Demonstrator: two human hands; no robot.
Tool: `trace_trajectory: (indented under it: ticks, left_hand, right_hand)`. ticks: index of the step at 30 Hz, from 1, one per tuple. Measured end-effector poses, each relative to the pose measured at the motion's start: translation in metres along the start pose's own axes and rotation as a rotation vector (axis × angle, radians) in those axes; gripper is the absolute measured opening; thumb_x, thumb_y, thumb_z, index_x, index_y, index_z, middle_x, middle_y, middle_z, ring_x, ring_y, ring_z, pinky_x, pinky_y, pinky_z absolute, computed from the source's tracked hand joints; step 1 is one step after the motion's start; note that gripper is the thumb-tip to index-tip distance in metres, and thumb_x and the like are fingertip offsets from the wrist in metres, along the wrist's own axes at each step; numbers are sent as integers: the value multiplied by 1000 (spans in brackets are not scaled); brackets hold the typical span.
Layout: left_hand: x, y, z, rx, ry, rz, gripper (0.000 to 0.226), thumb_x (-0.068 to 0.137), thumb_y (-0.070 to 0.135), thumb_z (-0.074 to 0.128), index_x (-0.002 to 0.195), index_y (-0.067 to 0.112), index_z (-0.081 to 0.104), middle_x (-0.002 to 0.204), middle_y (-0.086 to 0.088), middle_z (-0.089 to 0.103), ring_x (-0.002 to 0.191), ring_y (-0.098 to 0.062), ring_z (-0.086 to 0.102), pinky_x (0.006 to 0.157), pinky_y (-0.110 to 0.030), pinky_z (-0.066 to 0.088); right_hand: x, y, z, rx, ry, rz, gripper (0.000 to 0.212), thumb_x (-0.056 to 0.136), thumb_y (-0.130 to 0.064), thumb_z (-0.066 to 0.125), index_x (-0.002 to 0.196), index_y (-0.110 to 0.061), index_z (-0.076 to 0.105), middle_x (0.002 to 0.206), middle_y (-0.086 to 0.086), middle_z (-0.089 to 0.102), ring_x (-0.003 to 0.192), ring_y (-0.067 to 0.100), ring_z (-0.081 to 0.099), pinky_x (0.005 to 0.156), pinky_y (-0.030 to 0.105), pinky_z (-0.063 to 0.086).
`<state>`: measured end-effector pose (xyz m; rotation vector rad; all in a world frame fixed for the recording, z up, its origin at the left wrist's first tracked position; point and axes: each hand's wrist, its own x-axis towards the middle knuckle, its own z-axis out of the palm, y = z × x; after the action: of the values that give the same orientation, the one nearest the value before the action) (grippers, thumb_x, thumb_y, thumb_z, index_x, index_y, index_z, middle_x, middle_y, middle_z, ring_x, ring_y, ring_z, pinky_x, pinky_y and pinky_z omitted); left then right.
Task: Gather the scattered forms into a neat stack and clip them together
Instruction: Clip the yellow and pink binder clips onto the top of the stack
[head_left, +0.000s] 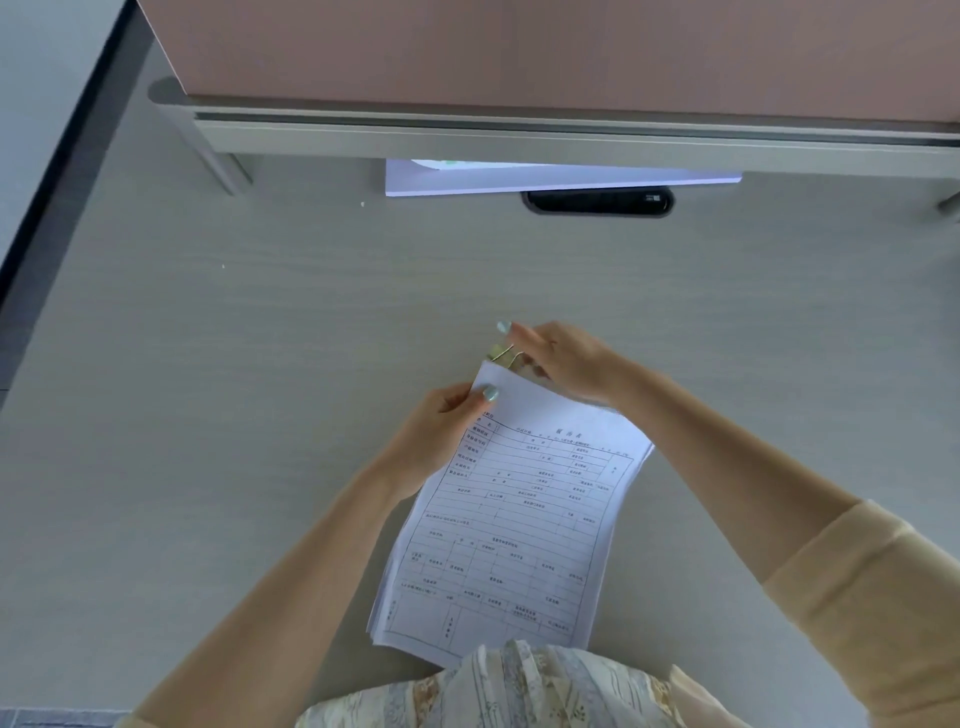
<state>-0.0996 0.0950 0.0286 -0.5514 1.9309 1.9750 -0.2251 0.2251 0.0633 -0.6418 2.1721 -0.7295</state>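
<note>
A stack of printed forms (514, 525) lies tilted on the grey desk (260, 364), its near edge over my lap. My left hand (441, 431) grips the stack's upper left edge, thumb on top. My right hand (561, 364) pinches a gold binder clip (504, 354) at the stack's top corner. The clip's wire handles stick out to the left. The clip's jaws are partly hidden by my fingers, so I cannot tell whether they bite the paper.
Another pile of white paper (561, 179) lies at the back under a raised shelf (519, 130). A black cable slot (597, 201) sits just in front of it. The desk's left edge (67, 171) runs diagonally.
</note>
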Motion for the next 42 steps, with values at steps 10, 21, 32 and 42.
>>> trace_trajectory:
  ticks: [10,21,32,42]
  left_hand:
    - [-1,-2,-7,31,-2,7,77,74,73,50,101,1,56,91,-3,46,87,-19,39,78,-38,29]
    - [1,-2,-9,162,11,102,72,82,64,43,93,-7,51,80,-3,36,74,-21,29,69,-36,24]
    - [-1,5,-7,208,43,173,66,87,56,36,99,-7,52,71,-6,28,66,-24,22,63,-35,21]
    - [-3,3,-5,198,114,145,42,97,37,38,76,1,44,49,14,20,46,-5,14,45,-19,14]
  right_hand:
    - [-5,4,-11,38,14,-103,49,93,-52,32,54,-22,26,59,-2,27,60,19,25,61,33,24]
    - [-6,-5,-25,-202,-2,-134,49,94,-45,37,56,-18,21,57,-3,22,52,15,24,53,33,22]
    - [-9,-4,-11,-130,-98,-56,48,90,-52,40,65,-11,42,63,0,35,61,17,34,57,32,27]
    - [-12,8,3,139,109,-83,24,87,-29,58,65,-20,53,58,-8,38,48,5,29,46,17,24]
